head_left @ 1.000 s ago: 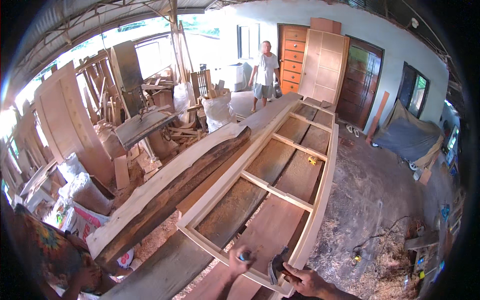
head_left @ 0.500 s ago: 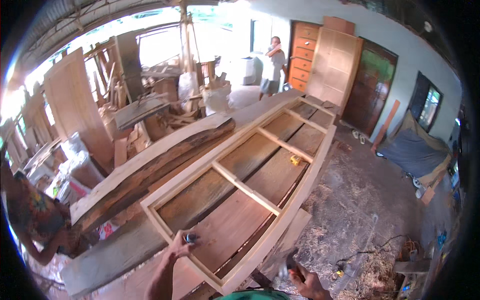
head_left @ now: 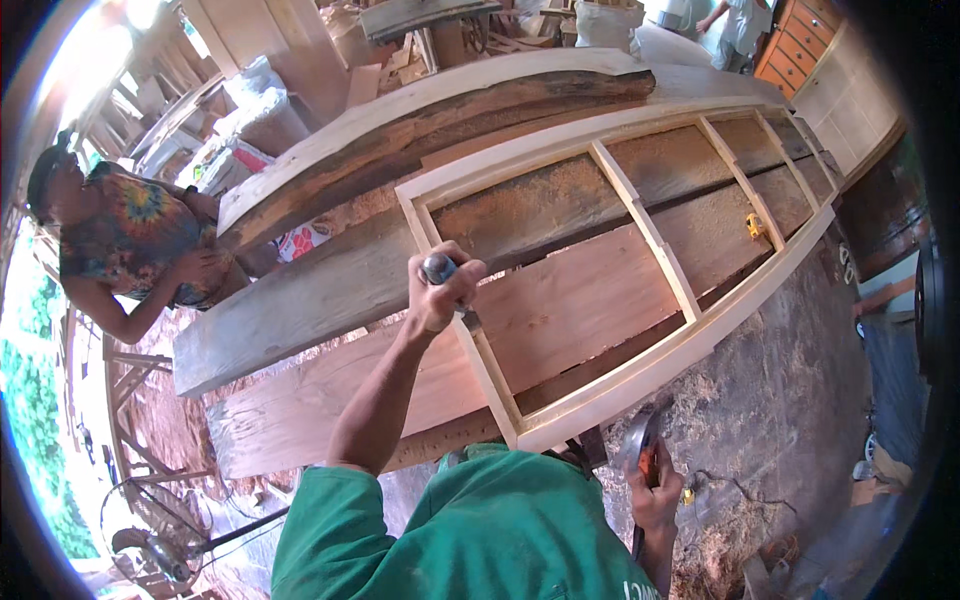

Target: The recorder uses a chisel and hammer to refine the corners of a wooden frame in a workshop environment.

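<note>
My left hand (head_left: pixel 440 295) is closed round a chisel (head_left: pixel 439 267) with a blue handle, its blade down at the end rail of a pale wooden frame (head_left: pixel 598 391). My right hand (head_left: pixel 652 500) grips a hammer (head_left: pixel 641 437) with an orange grip and dark metal head, low beside the frame's near corner. The frame has several crosspieces and lies over long weathered boards (head_left: pixel 290 300). A yellow tape measure (head_left: pixel 755 226) rests near one crosspiece.
A person (head_left: pixel 135 235) in a tie-dye shirt stands at the left, another person (head_left: pixel 738 30) at the back right. A live-edge slab (head_left: pixel 300 160), stacked offcuts and sacks (head_left: pixel 255 125) lie beyond. A fan (head_left: pixel 160 545) is at the lower left, a cord (head_left: pixel 745 495) on the floor.
The view has tilted down and turned. My left hand with the chisel has moved upward along the frame's end rail; the hammer remains in my right hand.
</note>
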`<state>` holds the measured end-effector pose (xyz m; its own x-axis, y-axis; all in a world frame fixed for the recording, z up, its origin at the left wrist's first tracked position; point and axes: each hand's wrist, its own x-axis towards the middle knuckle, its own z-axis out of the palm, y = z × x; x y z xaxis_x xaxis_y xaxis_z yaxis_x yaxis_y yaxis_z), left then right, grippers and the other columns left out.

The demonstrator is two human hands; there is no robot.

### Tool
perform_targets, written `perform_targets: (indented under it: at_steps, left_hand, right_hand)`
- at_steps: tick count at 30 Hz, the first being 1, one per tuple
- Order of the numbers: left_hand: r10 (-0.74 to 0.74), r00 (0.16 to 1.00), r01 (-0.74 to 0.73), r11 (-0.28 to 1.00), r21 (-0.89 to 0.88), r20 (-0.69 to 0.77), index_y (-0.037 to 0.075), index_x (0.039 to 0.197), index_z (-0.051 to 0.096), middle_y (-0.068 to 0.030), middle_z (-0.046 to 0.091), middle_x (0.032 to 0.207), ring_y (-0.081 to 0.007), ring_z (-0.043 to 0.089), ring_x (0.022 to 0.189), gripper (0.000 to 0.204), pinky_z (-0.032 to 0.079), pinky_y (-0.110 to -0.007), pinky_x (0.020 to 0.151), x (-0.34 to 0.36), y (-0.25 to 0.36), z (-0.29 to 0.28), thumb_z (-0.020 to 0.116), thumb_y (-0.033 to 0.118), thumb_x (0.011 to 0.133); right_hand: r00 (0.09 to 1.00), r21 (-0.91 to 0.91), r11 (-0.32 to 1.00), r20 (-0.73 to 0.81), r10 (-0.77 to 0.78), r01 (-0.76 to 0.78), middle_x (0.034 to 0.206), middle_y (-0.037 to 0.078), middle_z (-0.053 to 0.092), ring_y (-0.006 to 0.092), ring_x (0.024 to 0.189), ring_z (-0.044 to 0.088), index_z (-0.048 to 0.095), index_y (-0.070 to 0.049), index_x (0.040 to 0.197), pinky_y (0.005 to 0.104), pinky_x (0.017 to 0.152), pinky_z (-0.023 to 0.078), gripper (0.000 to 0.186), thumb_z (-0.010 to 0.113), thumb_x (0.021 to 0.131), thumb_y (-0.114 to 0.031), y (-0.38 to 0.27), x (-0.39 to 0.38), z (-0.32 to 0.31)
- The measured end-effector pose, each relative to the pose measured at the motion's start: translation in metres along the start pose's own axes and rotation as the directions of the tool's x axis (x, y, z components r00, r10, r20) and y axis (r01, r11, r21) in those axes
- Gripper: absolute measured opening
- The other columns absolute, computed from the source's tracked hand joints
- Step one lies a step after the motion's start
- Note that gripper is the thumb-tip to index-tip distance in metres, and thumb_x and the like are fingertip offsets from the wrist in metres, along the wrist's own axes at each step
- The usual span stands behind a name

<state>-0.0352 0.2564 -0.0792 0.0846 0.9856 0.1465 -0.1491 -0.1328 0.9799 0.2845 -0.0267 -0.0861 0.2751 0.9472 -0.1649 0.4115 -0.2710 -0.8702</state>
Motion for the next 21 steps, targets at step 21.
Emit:
perform_targets:
  at_steps: [21]
  left_hand:
    - [0.08,0.994,-0.091,0.981,0.172,0.068,0.005,0.066,0.058,0.0023,0.051,0.054,-0.0063,0.046,0.052,0.026,0.036,-0.025,0.047,-0.019,-0.021,0.013,0.074,0.018,0.081]
  right_hand:
    - [0.997,-0.109,0.993,0.064,0.05,-0.043,0.105,0.016,0.067,0.0185,0.093,0.064,0.045,0.011,0.137,0.0317,0.082,0.051,0.063,0.066,0.088,-0.021,-0.007,0.029,-0.025]
